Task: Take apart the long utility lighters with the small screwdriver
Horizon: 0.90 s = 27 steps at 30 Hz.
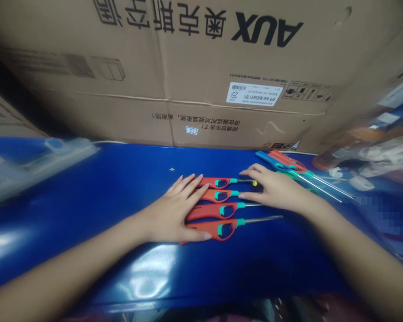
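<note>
Several orange-red long-nosed lighters [221, 210] with teal triggers lie side by side on a glossy blue table [104, 192], their metal tubes pointing right. My left hand [174, 212] lies flat and open on their handles, fingers stretched out. My right hand [272, 188] rests open over the metal tubes, fingers spread and pointing left, its fingertips near the teal collars. A small yellow tip [254, 183] shows at the end of the farthest lighter's tube.
More lighters, a blue one and a red one [285, 163], lie at the back right. A big brown cardboard box [201, 76] walls off the far side. Blurred plastic packets lie at the left [36, 161] and the right [372, 152].
</note>
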Each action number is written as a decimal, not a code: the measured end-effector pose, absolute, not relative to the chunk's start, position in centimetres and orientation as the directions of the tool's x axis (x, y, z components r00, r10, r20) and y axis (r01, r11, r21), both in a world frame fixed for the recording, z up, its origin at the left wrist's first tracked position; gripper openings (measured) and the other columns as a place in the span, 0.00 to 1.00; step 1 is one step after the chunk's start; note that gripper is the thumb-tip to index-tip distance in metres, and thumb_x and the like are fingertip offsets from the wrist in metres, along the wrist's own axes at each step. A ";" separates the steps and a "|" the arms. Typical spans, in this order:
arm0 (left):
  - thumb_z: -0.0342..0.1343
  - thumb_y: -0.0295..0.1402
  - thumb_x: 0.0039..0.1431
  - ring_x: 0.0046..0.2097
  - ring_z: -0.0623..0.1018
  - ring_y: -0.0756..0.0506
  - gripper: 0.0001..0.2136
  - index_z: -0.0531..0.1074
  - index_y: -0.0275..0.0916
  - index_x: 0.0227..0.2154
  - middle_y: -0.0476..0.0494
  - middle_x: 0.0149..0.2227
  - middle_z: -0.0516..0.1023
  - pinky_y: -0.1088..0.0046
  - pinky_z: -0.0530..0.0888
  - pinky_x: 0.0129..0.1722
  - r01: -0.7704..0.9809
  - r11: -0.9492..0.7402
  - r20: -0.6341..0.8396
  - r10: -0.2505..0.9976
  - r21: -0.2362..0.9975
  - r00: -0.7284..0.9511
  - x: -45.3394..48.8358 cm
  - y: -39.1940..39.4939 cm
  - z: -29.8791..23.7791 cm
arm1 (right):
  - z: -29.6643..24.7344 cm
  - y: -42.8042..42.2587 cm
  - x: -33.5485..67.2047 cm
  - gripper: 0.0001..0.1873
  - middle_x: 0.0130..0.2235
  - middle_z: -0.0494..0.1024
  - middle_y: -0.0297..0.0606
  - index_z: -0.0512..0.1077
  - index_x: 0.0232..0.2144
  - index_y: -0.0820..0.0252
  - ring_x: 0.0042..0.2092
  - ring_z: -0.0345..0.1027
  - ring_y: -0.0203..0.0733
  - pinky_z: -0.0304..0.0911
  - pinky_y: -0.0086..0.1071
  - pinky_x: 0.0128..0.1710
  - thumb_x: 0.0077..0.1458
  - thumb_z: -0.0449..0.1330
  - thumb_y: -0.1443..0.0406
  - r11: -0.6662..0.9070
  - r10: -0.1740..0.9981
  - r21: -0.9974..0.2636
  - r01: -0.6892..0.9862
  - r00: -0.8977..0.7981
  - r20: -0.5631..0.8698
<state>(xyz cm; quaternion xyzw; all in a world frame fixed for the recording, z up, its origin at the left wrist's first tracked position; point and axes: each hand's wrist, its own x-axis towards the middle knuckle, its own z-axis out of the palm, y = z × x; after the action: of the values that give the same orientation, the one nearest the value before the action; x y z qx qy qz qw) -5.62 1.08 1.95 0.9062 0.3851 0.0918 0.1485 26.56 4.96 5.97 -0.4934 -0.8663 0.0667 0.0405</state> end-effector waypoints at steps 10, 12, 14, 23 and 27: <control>0.51 0.63 0.59 0.73 0.41 0.26 0.48 0.42 0.40 0.73 0.32 0.74 0.38 0.40 0.53 0.68 0.710 -0.613 0.004 0.758 0.345 0.653 -4.8 0.4 1.7 | 4.9 5.2 28.7 0.31 0.66 0.67 0.43 0.66 0.65 0.49 0.65 0.64 0.54 0.62 0.49 0.64 0.64 0.54 0.47 0.525 0.835 -0.253 0.813 -0.549 -0.033; 0.50 0.63 0.60 0.73 0.39 0.26 0.48 0.40 0.40 0.73 0.32 0.75 0.35 0.40 0.55 0.68 0.719 -0.595 -0.010 0.768 0.358 0.640 -4.4 0.2 1.6 | 4.9 5.2 28.6 0.36 0.67 0.66 0.44 0.64 0.66 0.51 0.65 0.63 0.55 0.61 0.49 0.64 0.62 0.55 0.44 0.518 0.837 -0.253 0.817 -0.545 -0.049; 0.50 0.62 0.60 0.73 0.38 0.26 0.48 0.38 0.40 0.73 0.33 0.75 0.33 0.40 0.56 0.67 0.720 -0.587 -0.009 0.773 0.370 0.635 -4.1 0.1 1.4 | 5.0 5.0 28.7 0.42 0.68 0.63 0.44 0.63 0.67 0.50 0.66 0.62 0.57 0.61 0.51 0.64 0.57 0.58 0.40 0.508 0.840 -0.248 0.825 -0.538 -0.070; 0.52 0.58 0.61 0.73 0.37 0.26 0.48 0.38 0.36 0.73 0.30 0.74 0.31 0.39 0.54 0.68 0.755 -0.541 -0.014 0.809 0.370 0.587 -2.3 -0.8 1.1 | 4.6 5.1 29.3 0.28 0.68 0.63 0.46 0.72 0.59 0.52 0.61 0.69 0.56 0.67 0.50 0.58 0.63 0.55 0.47 0.543 0.831 -0.184 0.819 -0.556 -0.024; 0.53 0.57 0.61 0.73 0.39 0.25 0.47 0.40 0.36 0.73 0.28 0.74 0.35 0.37 0.53 0.67 0.727 -0.566 0.054 0.801 0.387 0.596 -2.1 -0.9 1.0 | 4.9 5.6 29.7 0.20 0.60 0.71 0.46 0.76 0.51 0.54 0.50 0.75 0.53 0.71 0.46 0.49 0.64 0.55 0.53 0.529 0.849 -0.144 0.837 -0.523 0.076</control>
<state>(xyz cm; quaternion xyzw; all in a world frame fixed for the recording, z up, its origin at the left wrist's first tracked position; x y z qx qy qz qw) -2.06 -0.92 1.01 0.8778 0.4354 0.1124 0.1650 29.72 5.56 4.87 -0.4835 -0.8716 0.0446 0.0684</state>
